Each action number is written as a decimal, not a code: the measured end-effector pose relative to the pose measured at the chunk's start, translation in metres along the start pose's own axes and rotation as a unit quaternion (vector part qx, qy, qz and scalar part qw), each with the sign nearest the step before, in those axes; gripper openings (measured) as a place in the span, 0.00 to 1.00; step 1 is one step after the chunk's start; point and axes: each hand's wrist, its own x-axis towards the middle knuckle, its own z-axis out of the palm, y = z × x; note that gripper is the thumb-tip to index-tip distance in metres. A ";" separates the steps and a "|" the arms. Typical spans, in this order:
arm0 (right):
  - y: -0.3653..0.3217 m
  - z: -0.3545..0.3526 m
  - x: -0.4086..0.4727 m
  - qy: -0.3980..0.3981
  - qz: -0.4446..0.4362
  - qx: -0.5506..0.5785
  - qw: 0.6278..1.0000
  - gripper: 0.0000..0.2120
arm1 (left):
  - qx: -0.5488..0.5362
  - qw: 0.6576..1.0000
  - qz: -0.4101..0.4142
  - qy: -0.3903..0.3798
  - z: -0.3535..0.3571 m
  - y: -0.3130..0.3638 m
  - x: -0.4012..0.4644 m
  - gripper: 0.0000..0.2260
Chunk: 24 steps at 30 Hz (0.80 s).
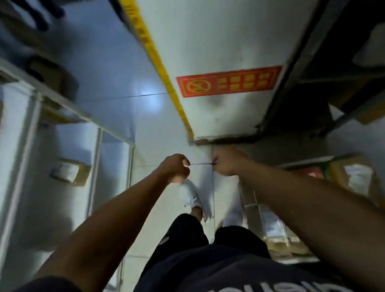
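Both my arms reach forward and down over a tiled floor. My left hand (176,168) is curled into a fist and pinches one end of a thin, pale strip or cord (200,164). My right hand (227,161), also curled, grips the other end, where a small dark piece shows. The strip is stretched nearly level between the two fists, a short gap apart. What the strip is cannot be told through the blur. My white shoe (190,193) shows on the floor just below my left hand.
A white pillar (216,42) with a yellow edge strip and a red sign (229,82) stands ahead. White metal shelving (32,114) with cartons lines the left. Darker shelves and boxes (356,176) crowd the right. A tape roll (70,172) lies on the left shelf.
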 end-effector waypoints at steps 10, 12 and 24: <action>-0.200 0.029 0.010 -0.082 -0.192 -0.223 0.952 0.20 | -0.244 0.939 -0.167 0.176 -0.026 -0.170 -0.122 0.17; -0.235 0.046 0.008 -0.099 -0.210 -0.235 0.944 0.21 | -0.276 0.920 -0.191 0.200 -0.021 -0.199 -0.142 0.15; -0.368 0.124 0.013 -0.133 -0.277 -0.268 0.913 0.17 | -0.469 0.796 -0.257 0.284 -0.026 -0.324 -0.185 0.12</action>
